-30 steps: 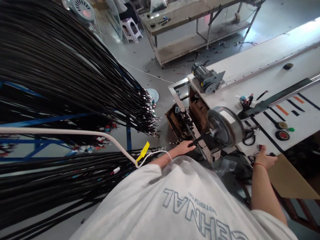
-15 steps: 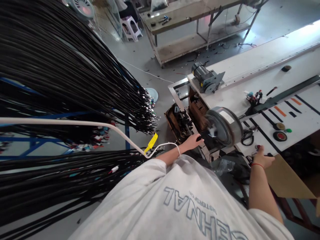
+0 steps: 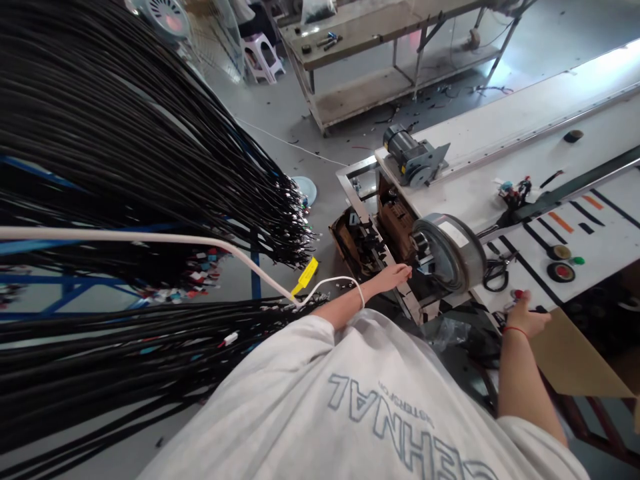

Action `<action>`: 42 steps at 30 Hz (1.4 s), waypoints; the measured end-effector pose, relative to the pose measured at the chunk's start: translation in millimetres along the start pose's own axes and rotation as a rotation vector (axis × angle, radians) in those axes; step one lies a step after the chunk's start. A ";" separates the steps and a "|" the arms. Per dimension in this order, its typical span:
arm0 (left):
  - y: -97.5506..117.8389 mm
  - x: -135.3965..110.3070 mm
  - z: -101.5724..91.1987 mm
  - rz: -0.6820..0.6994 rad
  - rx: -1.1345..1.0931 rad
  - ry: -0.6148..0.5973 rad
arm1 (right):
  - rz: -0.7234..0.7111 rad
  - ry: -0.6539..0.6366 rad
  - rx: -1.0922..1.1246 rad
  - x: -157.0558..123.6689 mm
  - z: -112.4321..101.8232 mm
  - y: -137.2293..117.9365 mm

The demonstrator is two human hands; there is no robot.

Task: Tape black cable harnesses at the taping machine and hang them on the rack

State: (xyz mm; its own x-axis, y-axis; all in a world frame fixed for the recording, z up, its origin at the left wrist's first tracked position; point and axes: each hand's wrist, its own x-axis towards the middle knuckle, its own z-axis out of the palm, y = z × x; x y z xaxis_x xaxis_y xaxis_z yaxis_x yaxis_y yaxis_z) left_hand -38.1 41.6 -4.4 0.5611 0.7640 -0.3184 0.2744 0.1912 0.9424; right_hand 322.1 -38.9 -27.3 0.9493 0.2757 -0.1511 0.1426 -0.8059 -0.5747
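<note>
My left hand (image 3: pixel 396 275), palm down, is beside the open side of a grey ring-shaped machine head (image 3: pixel 453 253). Its fingers are bent and pressed together; anything between them is too small to make out. My right hand (image 3: pixel 529 321) rests at the near edge of the white worktop, its fingers stretched out and apart. The thumb touches or hovers by a small red knob (image 3: pixel 518 294); I cannot tell which. Black-handled scissors (image 3: pixel 496 275) lie between the ring and that hand. Beyond the ring, a dark wire bundle with coloured connectors (image 3: pixel 515 193) lies on the worktop.
Thick bundles of black cables (image 3: pixel 150 133) hang at the left on a blue frame (image 3: pixel 255 260). A white cord with a yellow tag (image 3: pixel 305 277) reaches my left wrist. Tape rolls (image 3: pixel 561 272) and a motor (image 3: pixel 400 143) are on the bench; a cardboard flap (image 3: pixel 575 360) is below.
The connector bundle has shifted slightly right along the worktop. Parts inside the ring were blurred and are now sharp. My left hand has edged toward the ring; my right hand is nearly still.
</note>
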 end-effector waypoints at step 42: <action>14.7 -35.4 -10.5 0.082 0.470 0.168 | 0.078 0.100 0.033 -1.6 2.0 -5.8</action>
State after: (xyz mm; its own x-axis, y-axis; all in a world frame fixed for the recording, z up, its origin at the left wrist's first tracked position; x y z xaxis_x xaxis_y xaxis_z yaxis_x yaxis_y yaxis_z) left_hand -62.1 23.8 21.8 0.4730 0.8608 -0.1881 0.5783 -0.1422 0.8033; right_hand 319.2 -33.7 -25.3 0.9806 0.1583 -0.1160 0.0600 -0.8048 -0.5906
